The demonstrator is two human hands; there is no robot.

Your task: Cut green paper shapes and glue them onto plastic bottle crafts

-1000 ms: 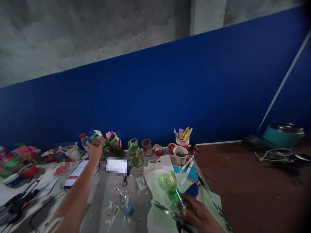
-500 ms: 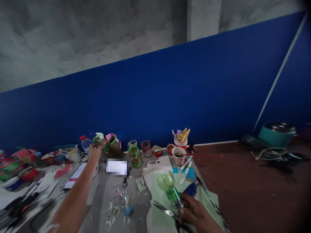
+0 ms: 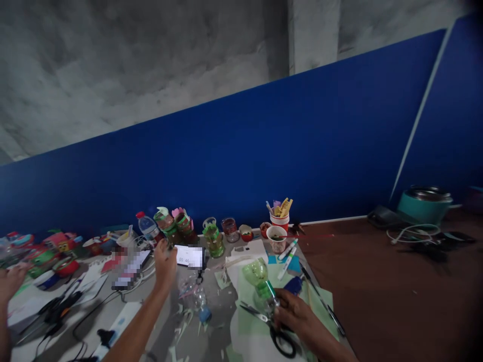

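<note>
My left hand (image 3: 165, 262) is beside the left edge of a lit phone (image 3: 190, 256), fingers loosely spread and slightly blurred; contact with the phone is unclear. My right hand (image 3: 290, 312) grips the clear lower end of a green plastic bottle piece (image 3: 260, 281), which has a wider, pale green cup-like top. Black-handled scissors (image 3: 283, 344) lie beside and partly under that hand, blades apart. Light green paper (image 3: 249, 322) lies beneath. Just left, a clear bottle piece with a blue cap (image 3: 205, 315) rests among curled green scraps.
Decorated green jars (image 3: 214, 241) and a red-capped bottle (image 3: 149, 227) line the back. A paper cup (image 3: 277, 240), markers (image 3: 287, 261) and a tool-filled cup (image 3: 279, 219) stand right. Another person's hand (image 3: 13, 281) shows far left, near painted pots (image 3: 66, 265) and cables.
My left hand has come down from the back jars to the phone's left edge. More of the scissors' handles shows by my right hand. Another person's hand has appeared at far left.
</note>
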